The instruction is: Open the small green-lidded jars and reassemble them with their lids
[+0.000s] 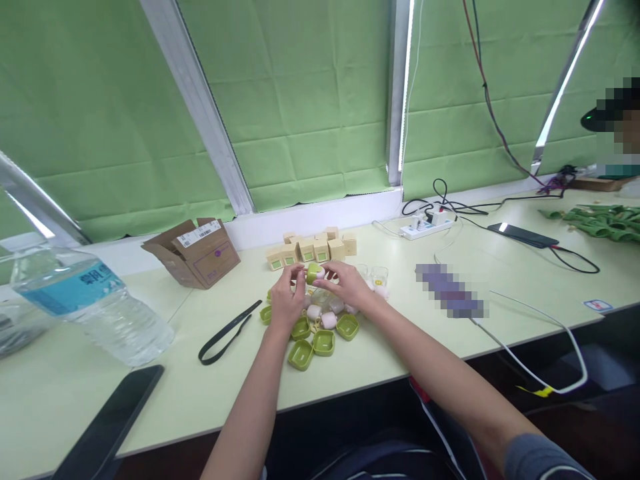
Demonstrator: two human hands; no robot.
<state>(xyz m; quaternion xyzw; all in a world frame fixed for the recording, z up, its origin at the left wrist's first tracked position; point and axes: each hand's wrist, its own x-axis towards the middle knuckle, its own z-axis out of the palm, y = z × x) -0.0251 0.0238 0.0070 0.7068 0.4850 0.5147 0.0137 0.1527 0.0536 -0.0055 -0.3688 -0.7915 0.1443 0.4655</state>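
Above a pile of small parts, a small green and pale-pink rounded case (313, 274) is held between both hands. My left hand (288, 293) grips its left side with the fingers closed. The thumb and fingers of my right hand (345, 283) close on its right side. Below lie several open green square shells (324, 343), hollow side up. Pinkish-white rounded pieces (329, 321) lie among them, partly hidden by my hands. Clear plastic pieces (379, 275) stand just right of my right hand.
Behind the hands stand several small tan boxes (307, 249). A brown carton (200, 253), a black strap (220, 337), a water bottle (100, 300) and a phone (113, 420) are on the left. A power strip (425, 229), a black device (523, 235) and cables are on the right, near another person.
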